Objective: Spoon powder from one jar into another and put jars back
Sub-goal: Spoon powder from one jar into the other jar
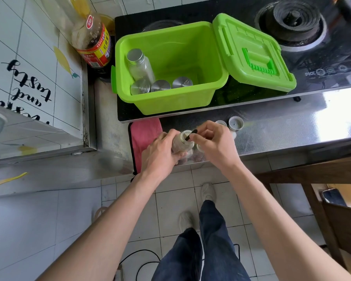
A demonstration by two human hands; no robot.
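Mid-scoop — nothing put back yet.
The left hand (160,153) has its grip round the clear glass powder jar (182,144) at the steel table (272,126)'s near edge; the right hand (213,145) pinches a slim black spoon (192,133) — seemingly in its mouth.

To my left, the white tiled wall (30,84) carries black script reading "and tasty", upside down to me. The far black glass stove top (310,73) says "PICC". The Chinese characters on the red-and-yellow label of the tall glass bottle (95,51) are too small to read.

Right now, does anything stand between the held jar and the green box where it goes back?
Nothing visible does. The green box is open, its lid flipped aside, and the jar in the left hand only has to clear its near wall.
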